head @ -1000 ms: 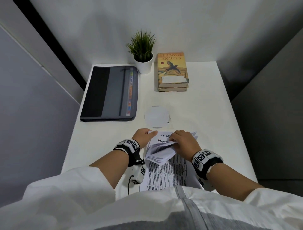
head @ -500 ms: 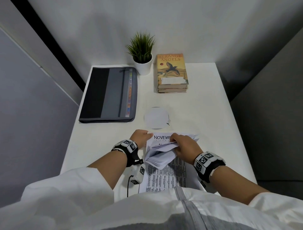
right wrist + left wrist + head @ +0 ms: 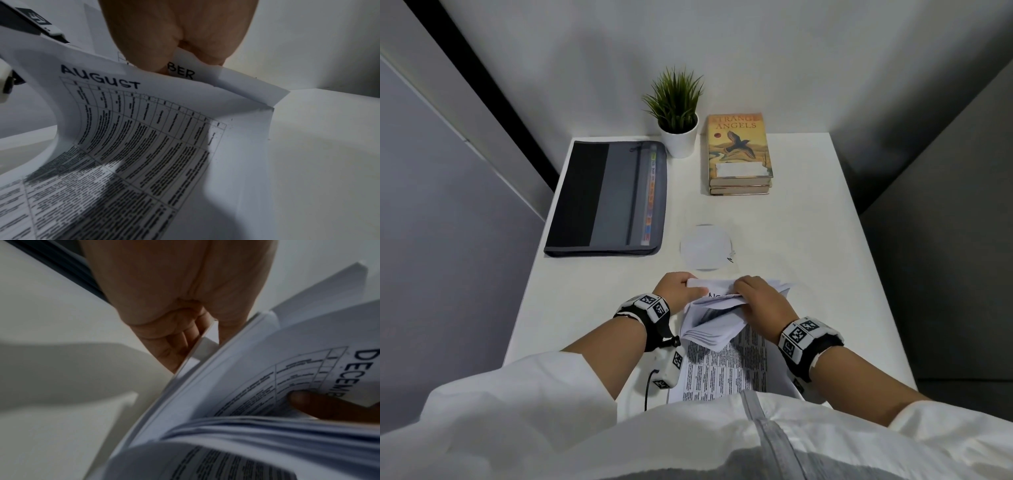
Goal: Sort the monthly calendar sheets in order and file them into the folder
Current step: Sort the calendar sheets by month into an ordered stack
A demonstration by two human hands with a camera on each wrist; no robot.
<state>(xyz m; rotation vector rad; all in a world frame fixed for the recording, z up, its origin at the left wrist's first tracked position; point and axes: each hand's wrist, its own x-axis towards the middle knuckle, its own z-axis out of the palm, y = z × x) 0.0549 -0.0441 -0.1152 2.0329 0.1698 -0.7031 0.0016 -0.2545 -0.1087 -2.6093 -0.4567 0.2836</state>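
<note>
A stack of white calendar sheets (image 3: pixel 717 320) lies on the white table (image 3: pixel 808 260) just in front of me, its far end bent up and fanned. My left hand (image 3: pixel 678 289) pinches the far left corner of the sheets (image 3: pixel 207 344). My right hand (image 3: pixel 760 301) grips the lifted sheets from the right and curls them back. An AUGUST sheet (image 3: pixel 144 129) faces the right wrist camera, and a DECEMBER sheet (image 3: pixel 349 369) shows in the left wrist view. The grey and black folder (image 3: pixel 613 198) lies shut at the far left of the table.
A potted green plant (image 3: pixel 677 113) stands at the back beside two stacked books (image 3: pixel 739 154). A round white coaster (image 3: pixel 706 247) lies between the folder and the sheets. Grey walls close in on both sides of the table.
My right hand has bent the sheets further back and leafed through them, so the November and March headings that showed earlier are now mostly covered. My left hand keeps its hold on the corner.
</note>
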